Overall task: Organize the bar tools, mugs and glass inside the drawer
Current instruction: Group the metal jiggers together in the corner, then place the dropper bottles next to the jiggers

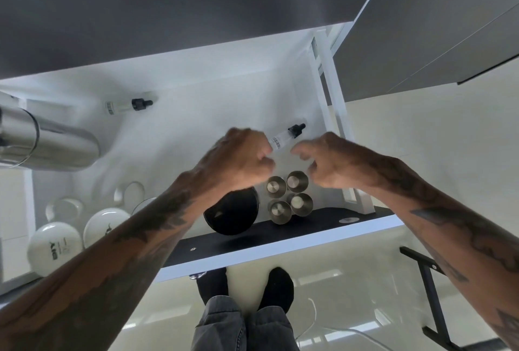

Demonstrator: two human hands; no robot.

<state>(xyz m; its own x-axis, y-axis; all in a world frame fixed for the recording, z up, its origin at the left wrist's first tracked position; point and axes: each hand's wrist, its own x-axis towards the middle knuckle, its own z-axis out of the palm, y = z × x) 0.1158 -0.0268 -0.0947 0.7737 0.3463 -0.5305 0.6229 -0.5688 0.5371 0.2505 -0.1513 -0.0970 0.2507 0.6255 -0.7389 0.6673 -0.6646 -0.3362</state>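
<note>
We're mid-placement: left hand (238, 159) seemingly clenched on a dropper bottle (283, 137) above the drawer (331, 75) floor's right side, right hand (323, 165) loose, empty beside it; next set it down near the steel cups (289, 196).

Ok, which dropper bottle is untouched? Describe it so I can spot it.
Look in the open white drawer, toward its far left corner, beyond the big steel shaker. The dropper bottle lies there alone on its side, unlike the one at the hands.
</note>
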